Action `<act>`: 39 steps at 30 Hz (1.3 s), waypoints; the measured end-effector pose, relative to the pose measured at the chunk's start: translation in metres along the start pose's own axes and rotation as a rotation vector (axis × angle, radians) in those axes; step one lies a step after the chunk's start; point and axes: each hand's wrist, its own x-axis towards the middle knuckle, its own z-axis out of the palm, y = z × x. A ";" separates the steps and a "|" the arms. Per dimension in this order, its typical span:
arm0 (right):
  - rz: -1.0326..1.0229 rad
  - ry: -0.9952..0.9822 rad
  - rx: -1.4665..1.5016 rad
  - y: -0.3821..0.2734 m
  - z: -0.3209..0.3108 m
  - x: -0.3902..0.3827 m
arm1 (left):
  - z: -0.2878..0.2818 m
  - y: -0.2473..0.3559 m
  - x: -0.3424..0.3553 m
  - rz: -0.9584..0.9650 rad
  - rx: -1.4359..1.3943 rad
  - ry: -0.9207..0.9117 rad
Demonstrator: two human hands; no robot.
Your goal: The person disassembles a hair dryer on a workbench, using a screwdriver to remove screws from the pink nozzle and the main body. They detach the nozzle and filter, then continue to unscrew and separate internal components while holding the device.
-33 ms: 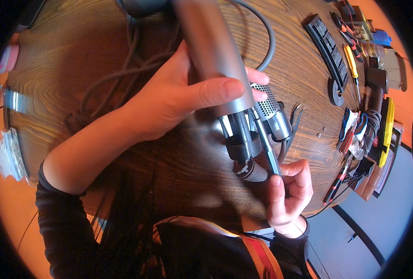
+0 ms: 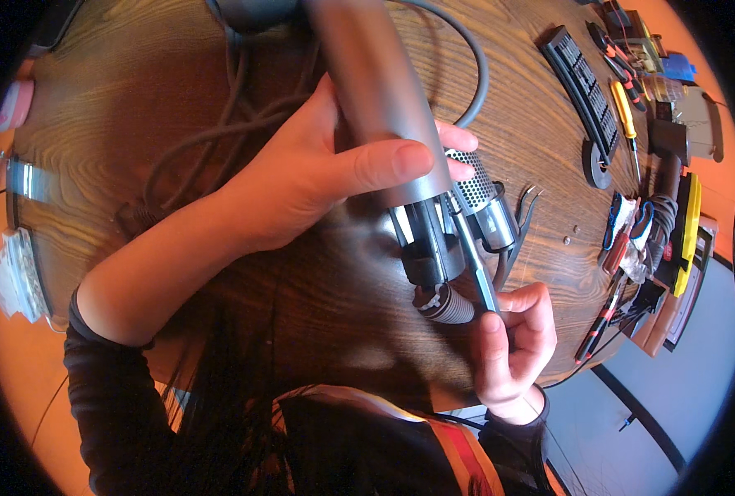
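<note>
- A brown wood-grained table [image 2: 111, 107] spreads beneath both hands, with dark grain lines.
- A smooth grey tube [image 2: 380, 91] slants over the middle of the table, its far part blurred and running out of view; a black inner core [image 2: 435, 240] with shiny strips shows at its near end, and a ribbed dark sleeve [image 2: 448, 306] sits just below that.
- The left hand [image 2: 334, 178] grasps the tube, thumb laid across the front and fingertips showing on the right side; the forearm comes in from the near left.
- A black keyboard [image 2: 581, 91] lies at the far right, its key markings too small to read.
- The right hand [image 2: 512, 355], at the near right, pinches a slim tool between thumb and bent index finger.
- A perforated cylinder [image 2: 473, 183] with a glossy near end lies just right of the tube.
- The slim tool [image 2: 480, 285] tilts up to the tube's near rim.
- A yellow-handled screwdriver [image 2: 622, 107] lies right of the keyboard.
- Two tiny metallic bits [image 2: 567, 240] rest right of the cylinder.
</note>
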 end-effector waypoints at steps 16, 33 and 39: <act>0.120 -0.045 0.142 -0.011 0.011 0.003 | -0.001 -0.006 0.001 0.062 -0.048 -0.030; 0.219 -0.072 0.271 -0.012 -0.001 0.014 | 0.000 -0.008 0.001 0.085 -0.155 -0.045; 0.545 -0.148 0.997 -0.018 -0.019 0.011 | -0.004 -0.001 0.001 0.137 -0.020 -0.167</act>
